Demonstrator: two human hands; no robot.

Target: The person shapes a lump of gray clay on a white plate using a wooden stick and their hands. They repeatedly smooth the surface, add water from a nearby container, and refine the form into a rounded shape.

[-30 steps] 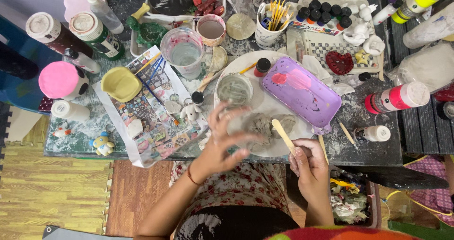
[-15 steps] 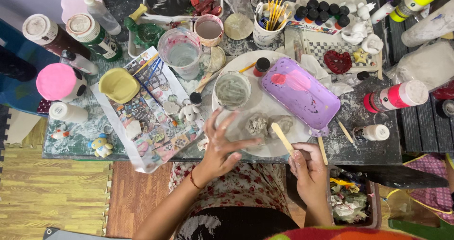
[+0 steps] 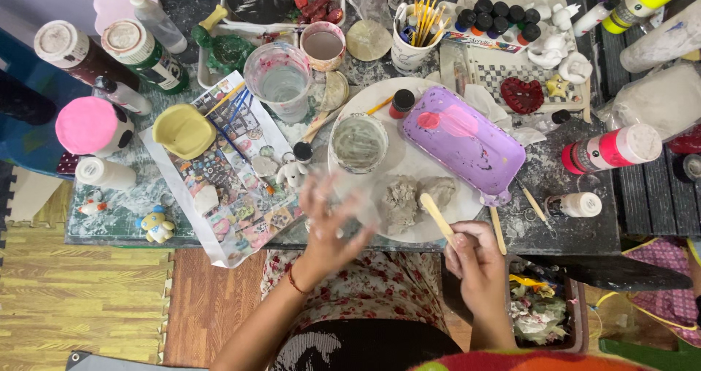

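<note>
Gripping a flat wooden stick (image 3: 437, 218) in clenched fingers, the right hand (image 3: 478, 263) is held at the near rim of the white plate (image 3: 387, 112), beside grey clay lumps (image 3: 416, 198), while the blurred left hand (image 3: 330, 221) is spread open, holding nothing.

I am counting two lumps of grey clay (image 3: 416, 199) on one white plate (image 3: 380, 108), one purple tray (image 3: 467, 148), one wooden stick (image 3: 437, 217) in my right hand (image 3: 478, 265), one clear cup of water (image 3: 281, 82), one yellow bowl (image 3: 182, 131), one mug of brushes (image 3: 416, 31), and ten small black-capped paint pots (image 3: 500, 17).
</note>
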